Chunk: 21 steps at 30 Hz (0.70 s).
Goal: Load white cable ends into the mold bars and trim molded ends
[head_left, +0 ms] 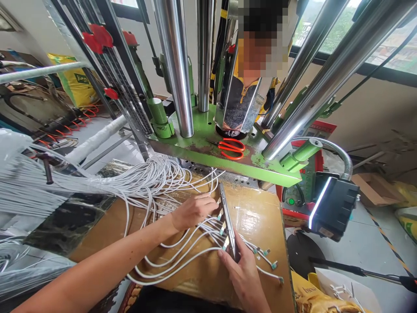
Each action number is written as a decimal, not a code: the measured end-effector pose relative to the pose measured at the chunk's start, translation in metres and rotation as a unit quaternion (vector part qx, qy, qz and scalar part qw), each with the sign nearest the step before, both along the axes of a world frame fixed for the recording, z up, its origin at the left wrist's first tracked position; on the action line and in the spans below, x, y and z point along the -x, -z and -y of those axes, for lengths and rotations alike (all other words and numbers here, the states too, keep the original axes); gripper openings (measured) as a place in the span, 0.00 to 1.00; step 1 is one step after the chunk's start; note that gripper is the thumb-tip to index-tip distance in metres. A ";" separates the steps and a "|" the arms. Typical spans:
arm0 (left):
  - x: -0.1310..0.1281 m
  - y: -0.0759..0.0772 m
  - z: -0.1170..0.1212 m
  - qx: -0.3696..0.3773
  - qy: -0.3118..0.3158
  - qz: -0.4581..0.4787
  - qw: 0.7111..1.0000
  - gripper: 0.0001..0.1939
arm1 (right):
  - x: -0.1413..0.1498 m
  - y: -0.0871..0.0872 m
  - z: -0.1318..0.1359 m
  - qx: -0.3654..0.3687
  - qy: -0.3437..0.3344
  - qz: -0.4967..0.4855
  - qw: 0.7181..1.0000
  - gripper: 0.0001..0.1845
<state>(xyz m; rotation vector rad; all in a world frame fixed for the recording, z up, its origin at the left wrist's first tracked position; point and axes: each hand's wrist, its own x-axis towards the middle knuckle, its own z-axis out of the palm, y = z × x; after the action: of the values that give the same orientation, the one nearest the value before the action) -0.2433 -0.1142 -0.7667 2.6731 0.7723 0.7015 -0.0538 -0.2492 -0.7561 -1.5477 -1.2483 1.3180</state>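
A narrow metal bar [229, 221] stands tilted over the cardboard-covered bench, with several white cable ends with pale green tips set along its left side. My right hand [243, 269] is closed around the bar's near end, thumb on the left and fingers behind. At the bar's far end, my left hand [198, 209] is closed in a pinch at a white cable's end; the fingers partly hide it. White cables [182, 264] curve from the bar to the left. More loose cable ends [274, 264] with green tips lie right of my right hand.
Behind the bench rises a green press base [202, 148] with steel columns, and red-handled scissors [233, 145] lie on it. A large bundle of white cables [146, 178] covers the left. A lit black lamp box [335, 206] stands right. Another person [244, 95] is behind the press.
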 end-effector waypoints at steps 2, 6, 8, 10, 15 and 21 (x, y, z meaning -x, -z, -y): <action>-0.002 -0.005 -0.007 0.011 -0.002 -0.003 1.000 0.10 | -0.005 0.000 -0.001 -0.009 -0.002 0.030 1.000 0.31; -0.015 -0.016 -0.025 -0.007 0.027 -0.050 0.998 0.22 | -0.032 0.002 -0.005 -0.048 -0.040 0.139 0.988 0.29; -0.024 -0.019 -0.031 -0.019 0.039 -0.072 0.996 0.26 | -0.053 0.005 -0.006 -0.080 -0.053 0.256 0.962 0.30; -0.033 -0.020 -0.034 -0.021 0.038 -0.077 0.996 0.22 | -0.074 0.005 -0.007 -0.110 -0.083 0.400 0.906 0.29; -0.043 -0.011 -0.044 -0.005 -0.249 -0.025 0.968 0.33 | -0.098 -0.002 -0.040 -0.167 -0.176 0.524 0.816 0.23; -0.038 0.025 -0.064 -0.008 -0.388 0.020 0.922 0.38 | -0.073 -0.003 -0.147 -0.281 -0.004 0.465 0.839 0.26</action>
<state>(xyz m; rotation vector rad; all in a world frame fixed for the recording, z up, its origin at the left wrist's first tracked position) -0.2051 -0.0506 -0.7919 2.2933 1.8477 0.9130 0.0188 -0.1018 -0.7528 -1.7390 -1.9774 0.0418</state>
